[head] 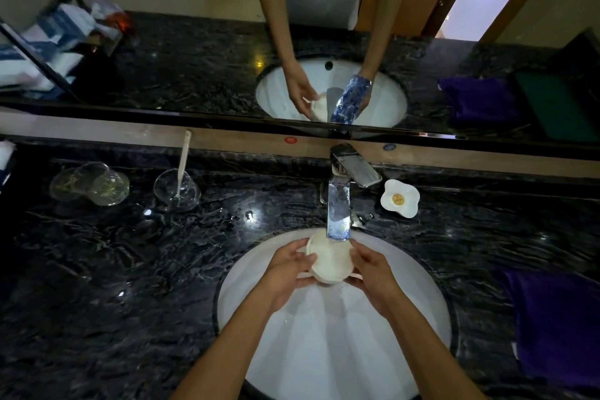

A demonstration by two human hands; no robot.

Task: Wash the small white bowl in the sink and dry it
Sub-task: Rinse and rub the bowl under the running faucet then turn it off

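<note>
The small white bowl (329, 258) is held over the white oval sink (418, 318), directly under the spout of the chrome faucet (339, 211). My left hand (289, 269) grips its left side, with the thumb lying over the rim. My right hand (371, 273) holds the bowl's right side. The bowl tilts slightly toward me, and its far edge is hidden by the spout. Whether water is running I cannot tell.
A purple cloth (555, 328) lies on the dark marble counter (130, 269) to the right. A flower-shaped soap dish (400, 198) sits beside the faucet. Glass cups (92, 183) and a glass with a toothbrush (178, 187) stand at the back left. A mirror (194, 52) rises behind.
</note>
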